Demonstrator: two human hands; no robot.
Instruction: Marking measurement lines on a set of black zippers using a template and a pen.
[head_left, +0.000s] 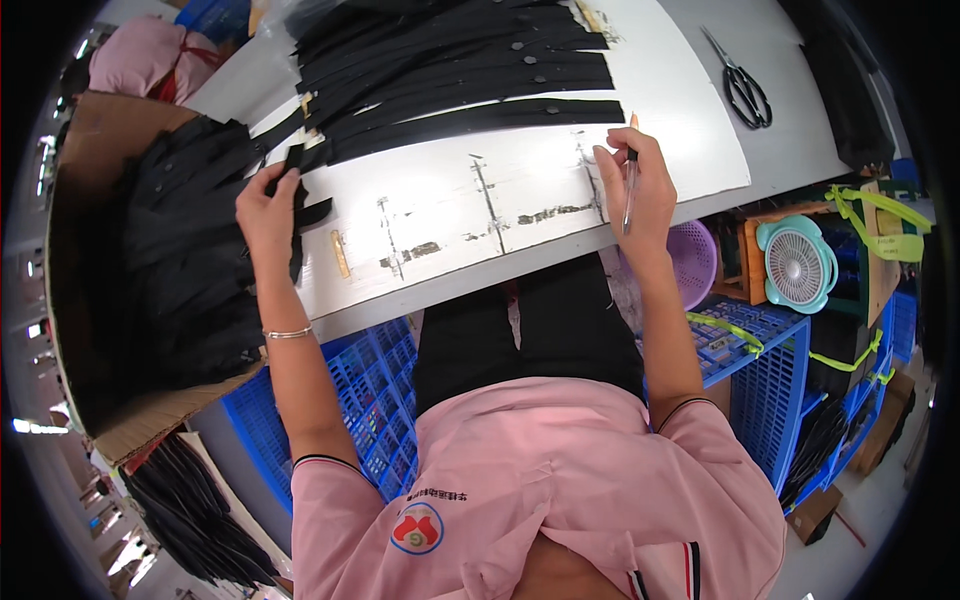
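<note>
My left hand (266, 212) is closed at the left edge of a white board (690, 150), pinching a black fabric strip (294, 157) between thumb and fingers. More black fabric hangs just beside that hand. My right hand (645, 190) is closed around a slim pen (630, 190), held upright over the board's near right part. Beyond both hands lies a row of black fabric strips (470, 117), some carrying small round marks near their right ends. Dark ruled lines and smudges (490, 205) cover the bare part of the board, and a short piece of yellowish tape (341, 254) is stuck at its left.
An open cardboard box (95, 150) full of black fabric pieces (190, 260) stands at the left. Black-handled scissors (746, 95) lie at the far right of the table. Below on the right are a purple basket (692, 265), a turquoise fan (797, 264) and blue crates (770, 390).
</note>
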